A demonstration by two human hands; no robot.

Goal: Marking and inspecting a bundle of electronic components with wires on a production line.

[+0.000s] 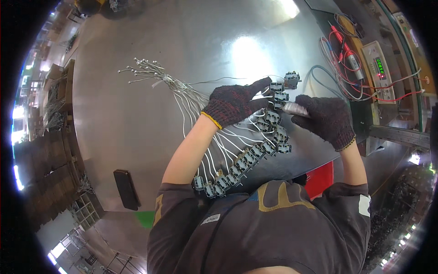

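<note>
Several small grey-and-black switch-like blocks (248,158) lie in a curved row on the metal table, each with a white-sleeved lead. The leads gather into a bundle of thin metal tubes (171,81) with rounded ends, tied with a pale band. My left hand (235,102), in a dark knit glove, has thumb and forefinger spread around white leads, the forefinger reaching the upper blocks (277,86). My gloved right hand (326,118) grips a silvery-white wrapped piece (295,109) between thumb and fingers. Its tip is beside the blocks; its exact kind is unclear.
One separate block (292,80) sits beyond the row. At right are a meter with a green display (380,68), a red probe (340,36) and coiled cables (326,77). A dark phone-like case (126,189) lies near left. A red bin (320,179) shows below the table edge.
</note>
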